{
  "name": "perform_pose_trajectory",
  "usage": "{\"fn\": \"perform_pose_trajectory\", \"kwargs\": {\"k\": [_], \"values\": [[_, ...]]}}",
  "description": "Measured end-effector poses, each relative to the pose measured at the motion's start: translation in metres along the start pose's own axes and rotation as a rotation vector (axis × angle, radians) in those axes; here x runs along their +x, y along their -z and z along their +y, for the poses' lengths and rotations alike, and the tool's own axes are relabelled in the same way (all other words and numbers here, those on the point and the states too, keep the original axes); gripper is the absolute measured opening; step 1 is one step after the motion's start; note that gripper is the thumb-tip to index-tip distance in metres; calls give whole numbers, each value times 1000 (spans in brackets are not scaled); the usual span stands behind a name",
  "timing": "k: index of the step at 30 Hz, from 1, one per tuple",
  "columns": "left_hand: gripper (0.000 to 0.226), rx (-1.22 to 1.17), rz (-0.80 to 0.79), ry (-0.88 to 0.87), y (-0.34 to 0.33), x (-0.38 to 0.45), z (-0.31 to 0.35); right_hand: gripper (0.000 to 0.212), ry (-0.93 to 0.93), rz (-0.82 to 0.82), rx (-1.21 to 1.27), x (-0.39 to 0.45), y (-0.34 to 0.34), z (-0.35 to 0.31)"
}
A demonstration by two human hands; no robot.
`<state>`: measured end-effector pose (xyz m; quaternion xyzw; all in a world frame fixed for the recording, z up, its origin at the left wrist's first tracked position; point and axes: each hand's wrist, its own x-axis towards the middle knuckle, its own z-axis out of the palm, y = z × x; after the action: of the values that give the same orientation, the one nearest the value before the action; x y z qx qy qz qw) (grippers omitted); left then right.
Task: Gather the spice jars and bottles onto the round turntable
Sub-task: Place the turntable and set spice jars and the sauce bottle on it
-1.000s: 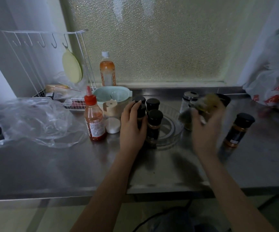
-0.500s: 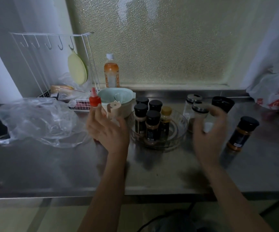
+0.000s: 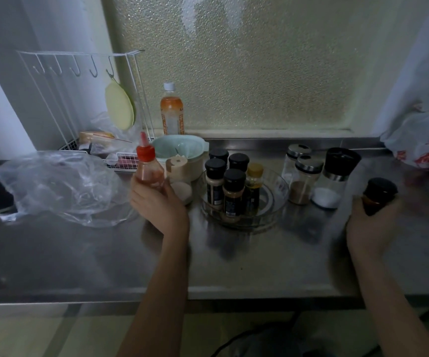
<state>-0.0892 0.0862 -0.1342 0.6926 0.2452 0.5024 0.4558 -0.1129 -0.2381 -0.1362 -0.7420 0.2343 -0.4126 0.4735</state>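
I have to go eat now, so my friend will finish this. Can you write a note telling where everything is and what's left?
Left hand: fingers closed round the red-capped sauce bottle, lifted left of the turntable.
Right hand: gripping a black-capped spice jar at the counter's right side.
Done: five jars stand on the turntable, four black-capped and one yellow-capped.
Left: bring over both held items, then the two steel-lidded glass jars and the black-topped grinder standing right of the turntable.

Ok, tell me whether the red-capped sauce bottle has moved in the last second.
Yes. The red-capped sauce bottle is lifted off the counter in the left hand, now higher against the mint bowl.
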Motion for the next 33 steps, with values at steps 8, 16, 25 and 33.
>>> {"fn": "perform_pose_trajectory", "kwargs": {"k": [8,16,25,33], "values": [[63,-263,-109,-257,7,-19,30,45,232,-427,284,-49,-33,-69],[57,-381,-309,-121,5,-19,30,35,276,-679,169,-66,-71,-58],[44,-388,-594,-104,-12,-14,30,49,243,-750,118,-46,-65,-49],[41,-341,-733,-80,-17,-14,27,48,261,-725,114,-48,-66,-45]]}}
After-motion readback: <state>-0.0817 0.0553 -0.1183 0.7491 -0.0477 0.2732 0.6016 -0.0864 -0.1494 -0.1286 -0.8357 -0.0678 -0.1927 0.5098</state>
